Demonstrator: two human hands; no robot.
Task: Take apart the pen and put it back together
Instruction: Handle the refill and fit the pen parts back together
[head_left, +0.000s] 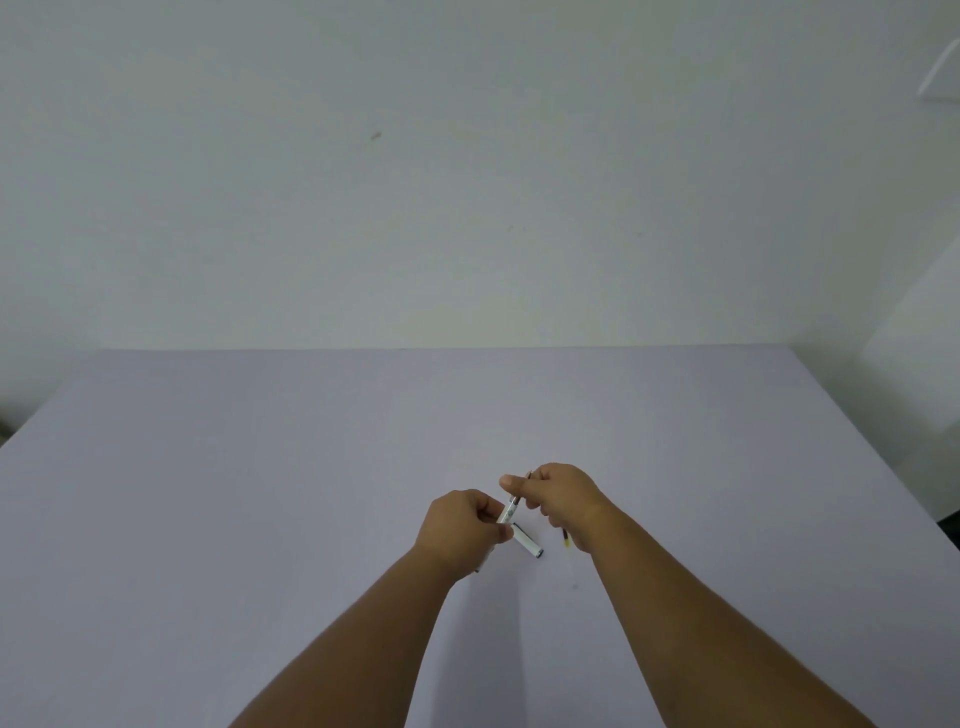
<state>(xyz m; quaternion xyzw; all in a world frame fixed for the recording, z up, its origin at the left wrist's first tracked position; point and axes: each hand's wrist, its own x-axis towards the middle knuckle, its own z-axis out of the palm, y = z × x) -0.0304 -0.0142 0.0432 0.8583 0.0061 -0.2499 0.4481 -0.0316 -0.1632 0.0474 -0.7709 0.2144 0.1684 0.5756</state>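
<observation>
Both hands hold a white pen barrel (508, 513) tilted up over the table. My left hand (460, 525) pinches its lower end. My right hand (563, 499) grips its upper end, where a thin dark tip pokes out above the fingers. A white pen cap with a black end (529, 543) lies on the table just below the hands. A thin refill with a yellowish end (565, 540) shows under my right hand; whether that hand holds it or it lies on the table is unclear.
The pale lilac table (260, 493) stretches wide on all sides of the hands. A plain white wall stands behind its far edge. A white object (914, 338) sits off the table's right corner.
</observation>
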